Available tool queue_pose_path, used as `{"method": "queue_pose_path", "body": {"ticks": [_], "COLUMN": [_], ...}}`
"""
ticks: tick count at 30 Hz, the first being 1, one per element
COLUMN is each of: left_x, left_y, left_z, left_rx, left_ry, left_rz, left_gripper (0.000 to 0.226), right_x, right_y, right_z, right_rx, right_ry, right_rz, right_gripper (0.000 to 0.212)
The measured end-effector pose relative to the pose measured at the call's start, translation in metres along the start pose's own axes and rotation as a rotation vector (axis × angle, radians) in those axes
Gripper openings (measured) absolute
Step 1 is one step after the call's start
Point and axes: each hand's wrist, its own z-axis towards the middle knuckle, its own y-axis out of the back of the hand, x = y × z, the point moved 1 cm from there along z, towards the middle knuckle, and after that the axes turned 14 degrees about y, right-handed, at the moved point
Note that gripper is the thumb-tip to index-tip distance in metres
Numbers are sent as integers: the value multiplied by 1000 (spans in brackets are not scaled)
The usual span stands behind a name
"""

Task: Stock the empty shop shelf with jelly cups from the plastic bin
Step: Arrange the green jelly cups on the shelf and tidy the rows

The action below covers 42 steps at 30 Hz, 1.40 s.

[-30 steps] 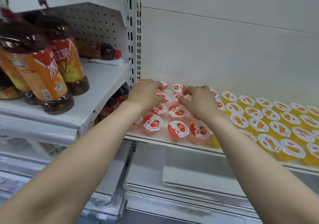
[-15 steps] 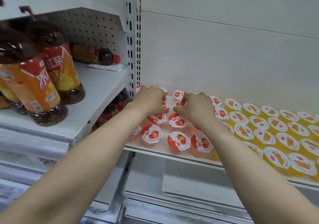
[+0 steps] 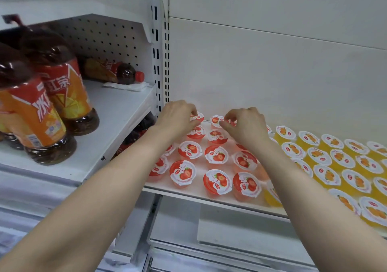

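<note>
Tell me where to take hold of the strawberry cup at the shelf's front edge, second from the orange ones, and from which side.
Pinch the strawberry cup by its side wall just under the lid rim, thumb in front, fingers behind, coming from above and in front. It stands upright, its flat sealed lid gives no hold, the neighbouring cup crowds its right side, and the shelf edge leaves the front open.

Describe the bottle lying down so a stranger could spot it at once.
Start at the left shelf with the standing tea bottles. At its back, by the pegboard, is the bottle. It alone lies on its side, red cap pointing right.
</note>
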Motion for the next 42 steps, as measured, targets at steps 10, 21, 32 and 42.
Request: {"method": "queue_pose_path", "body": {"ticks": [10, 21, 32, 42], "left_x": [-15, -19, -14, -11], "left_y": [-5, -20, -26, -31], "left_z": [31, 46, 40, 33], "left_rx": [121, 90, 102, 121], "left_ry": [44, 27, 28, 40], "left_rz": [193, 60, -102, -157], "left_gripper": [52, 43, 36, 40], "right_x": [-1, -8, -12, -12], "right_y": [-20, -31, -20, -11], "right_z": [31, 33, 17, 2], "right_rx": [195, 112, -30, 17], "right_ry": [10, -11, 22, 53], "right_rz": [13, 84, 105, 119], "right_gripper": [46, 41, 33, 24]}}
